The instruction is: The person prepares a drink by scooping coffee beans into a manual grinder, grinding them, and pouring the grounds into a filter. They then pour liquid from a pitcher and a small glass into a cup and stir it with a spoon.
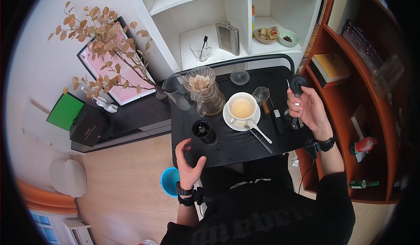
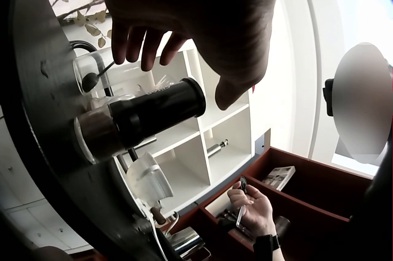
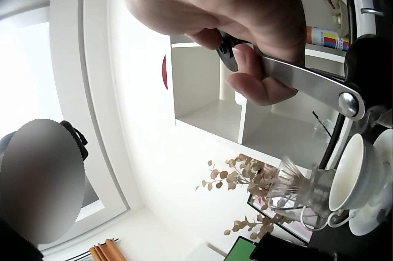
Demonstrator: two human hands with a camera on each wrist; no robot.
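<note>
The head view is bright and rather even, but its edges bend strongly and fall into black; in the wrist views, the window (image 3: 24, 76) glares white, the left grip (image 2: 196, 18) lies in deep shadow, and the person's head (image 3: 43, 181) is blurred

No word could be read with full certainty. On the black box (image 1: 89, 129) stood a short word in light letters, which seemed to begin with C; a smaller line under it was too tiny. The black shirt (image 1: 258, 218) carried large, faded letters in an old, ornamental type, but they did not give a clear word. On the black cylinder (image 2: 163, 110), a few pale letters were visible near the upper end, too blurred for reading. The purplish book spine (image 1: 362, 45) also bore illegible print.
</note>
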